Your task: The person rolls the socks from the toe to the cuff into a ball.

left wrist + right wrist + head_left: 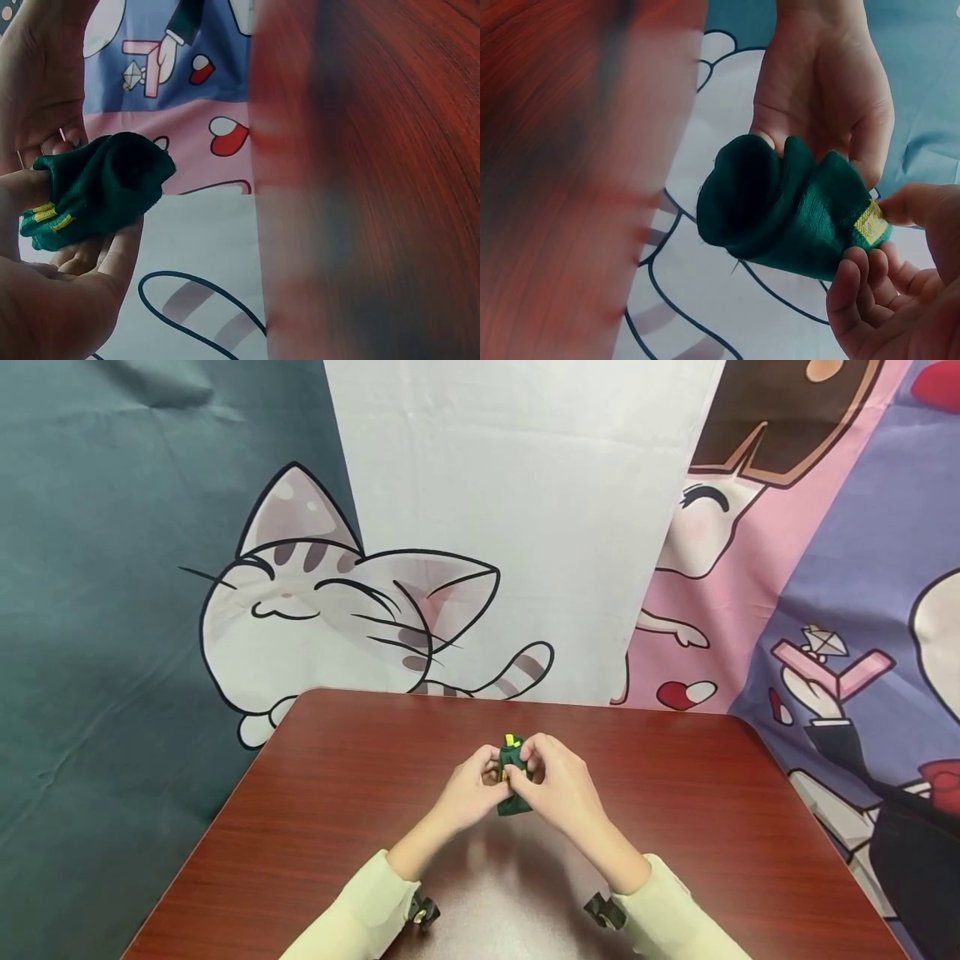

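A small dark green knitted piece, sock-like and tubular, with yellow marks (514,805) is held between both hands above the table. My left hand (471,788) pinches its left side. On the other side my right hand (558,778) grips it with thumb and fingertips. The left wrist view shows the green knitted piece (101,187) bunched between the two hands, yellow bars on its side. From the right wrist, its dark open end (742,187) faces the camera, and the right fingers (847,292) pinch beside a yellow patch (871,223). The inside is too dark to make out.
A reddish-brown wooden table (337,827) lies under the hands. Behind it hangs a printed cloth backdrop (525,485) with a cartoon cat and figures. Small dark devices (423,913) sit at both pale sleeve cuffs (360,902).
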Demonstrator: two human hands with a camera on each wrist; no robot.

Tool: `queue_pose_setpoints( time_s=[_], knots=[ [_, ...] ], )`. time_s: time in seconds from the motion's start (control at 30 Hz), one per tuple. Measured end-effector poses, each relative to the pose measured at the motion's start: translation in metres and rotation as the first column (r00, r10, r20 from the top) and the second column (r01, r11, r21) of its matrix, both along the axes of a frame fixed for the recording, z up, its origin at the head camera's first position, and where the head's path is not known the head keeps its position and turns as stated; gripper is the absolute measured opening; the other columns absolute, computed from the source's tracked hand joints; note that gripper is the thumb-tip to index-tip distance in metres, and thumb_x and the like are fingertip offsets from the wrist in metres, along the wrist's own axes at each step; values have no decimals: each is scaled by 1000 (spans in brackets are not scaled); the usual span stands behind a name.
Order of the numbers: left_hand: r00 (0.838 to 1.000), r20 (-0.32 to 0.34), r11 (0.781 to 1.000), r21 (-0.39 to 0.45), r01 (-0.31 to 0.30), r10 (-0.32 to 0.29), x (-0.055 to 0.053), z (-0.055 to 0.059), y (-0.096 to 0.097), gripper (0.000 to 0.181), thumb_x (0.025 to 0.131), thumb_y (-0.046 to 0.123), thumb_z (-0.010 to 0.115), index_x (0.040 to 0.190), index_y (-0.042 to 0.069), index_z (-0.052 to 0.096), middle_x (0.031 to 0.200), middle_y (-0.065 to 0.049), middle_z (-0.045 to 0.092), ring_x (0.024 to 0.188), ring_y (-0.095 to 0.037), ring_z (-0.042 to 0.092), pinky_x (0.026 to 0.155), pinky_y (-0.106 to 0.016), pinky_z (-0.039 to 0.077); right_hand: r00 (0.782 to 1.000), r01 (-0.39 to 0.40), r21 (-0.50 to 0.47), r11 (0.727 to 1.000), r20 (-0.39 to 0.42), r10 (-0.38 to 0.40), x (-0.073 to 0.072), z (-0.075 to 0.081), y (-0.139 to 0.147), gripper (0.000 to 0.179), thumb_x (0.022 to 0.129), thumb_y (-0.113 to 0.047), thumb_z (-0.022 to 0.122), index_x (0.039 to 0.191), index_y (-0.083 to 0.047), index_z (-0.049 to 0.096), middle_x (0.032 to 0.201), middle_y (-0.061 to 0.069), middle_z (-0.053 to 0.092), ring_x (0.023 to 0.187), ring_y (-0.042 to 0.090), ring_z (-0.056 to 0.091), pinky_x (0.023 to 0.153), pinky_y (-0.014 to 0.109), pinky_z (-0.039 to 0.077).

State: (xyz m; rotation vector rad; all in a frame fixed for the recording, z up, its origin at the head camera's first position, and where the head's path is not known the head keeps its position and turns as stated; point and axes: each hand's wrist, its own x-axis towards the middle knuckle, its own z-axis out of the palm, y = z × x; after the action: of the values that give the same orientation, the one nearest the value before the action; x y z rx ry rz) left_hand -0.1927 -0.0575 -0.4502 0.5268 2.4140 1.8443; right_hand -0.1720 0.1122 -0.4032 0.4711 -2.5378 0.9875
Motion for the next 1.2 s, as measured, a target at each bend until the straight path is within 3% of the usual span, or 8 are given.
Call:
queue_pose_setpoints(
  time_s=[0.4,0.5,0.67,0.73,0.83,0.93,1.03,1.2],
  knots=[
    [994,-106,1000,-18,2,-4,-1,-1,-8,29,92,9,71,117,3,58,110,-14,72,93,-23,73,83,-34,59,994,-110,-223,969,-2,112,-6,-7,12,8,91,-5,69,94,-12,67,84,-3,65,72,9,61,66,24,53],
    [990,-139,1000,-9,-5,4,-3,-1,-13,29,92,7,70,118,3,59,110,-15,72,96,-24,74,84,-35,59,956,-164,-487,858,136,260,-7,-7,16,4,97,-7,65,100,-6,64,84,-2,64,78,10,61,74,25,53],
    [974,-226,997,-75,-6,-11,-4,5,-17,30,90,6,69,119,7,63,106,-10,73,87,-16,73,78,-28,59,819,-185,-780,598,214,532,-10,-8,22,7,103,-7,54,106,-1,55,84,-2,60,83,8,60,82,23,52],
    [962,-273,989,-146,-33,-8,-4,7,-17,30,88,7,69,118,9,66,101,-5,74,79,-11,69,72,-25,57,786,-231,-790,568,193,588,-11,-6,24,7,103,-6,51,105,0,54,85,-1,61,83,9,60,80,22,52],
    [940,-341,957,-280,-81,-21,-1,11,-13,29,85,9,68,113,12,68,95,1,70,75,-9,60,67,-25,51,783,-350,-695,628,152,604,-13,-1,27,8,102,-3,51,102,3,56,82,4,60,79,10,60,75,23,52],
    [897,-432,899,-424,-113,-90,6,17,-8,27,83,10,66,109,12,68,91,3,63,76,-9,52,65,-23,46,798,-430,-552,715,137,587,-14,7,30,8,100,-2,53,98,4,57,78,11,59,73,13,59,70,26,52],
    [814,-542,855,-505,-118,-208,14,24,-4,21,83,9,63,104,11,66,88,3,60,78,-9,49,64,-21,43,821,-441,-430,788,162,548,-15,16,33,8,101,-5,55,96,-1,61,76,10,60,69,12,58,64,26,51],
    [657,-699,920,-391,-21,-282,21,35,-7,23,83,-4,59,101,10,64,95,2,65,90,-9,58,75,-19,48,768,-491,-422,762,202,607,-19,22,37,8,100,-4,55,97,0,61,74,-1,62,64,7,57,60,24,50]
  ],
)
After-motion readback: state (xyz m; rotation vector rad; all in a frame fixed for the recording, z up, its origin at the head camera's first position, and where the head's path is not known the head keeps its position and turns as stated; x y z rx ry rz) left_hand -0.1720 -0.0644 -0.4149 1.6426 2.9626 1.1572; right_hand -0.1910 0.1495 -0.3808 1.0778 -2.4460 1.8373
